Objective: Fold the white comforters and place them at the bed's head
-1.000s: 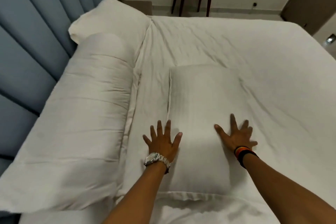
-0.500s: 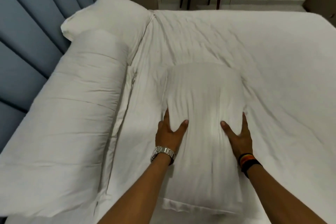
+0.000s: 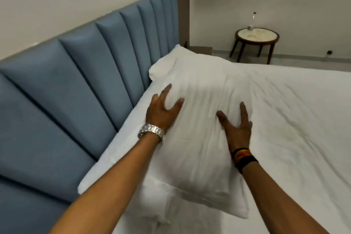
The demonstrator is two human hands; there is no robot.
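Observation:
My left hand (image 3: 163,110) and my right hand (image 3: 236,125) grip a white pillow (image 3: 197,150) from both sides, fingers spread and pressing into it. The pillow is over the long folded white comforter (image 3: 114,159), which lies along the blue headboard (image 3: 76,91); I cannot tell whether it rests on it. A second white pillow (image 3: 167,64) lies at the far end of the comforter. A watch is on my left wrist and dark bands on my right. The pillow hides most of the comforter.
The bed's white sheet (image 3: 294,119) stretches to the right, wrinkled. A small round wooden side table (image 3: 257,34) with a clear bottle (image 3: 253,21) stands by the far wall, beyond the bed's corner.
Both hands closed on the pillow's sides and carried it left from the middle of the bed to over the folded comforter by the headboard. My view turned towards the headboard.

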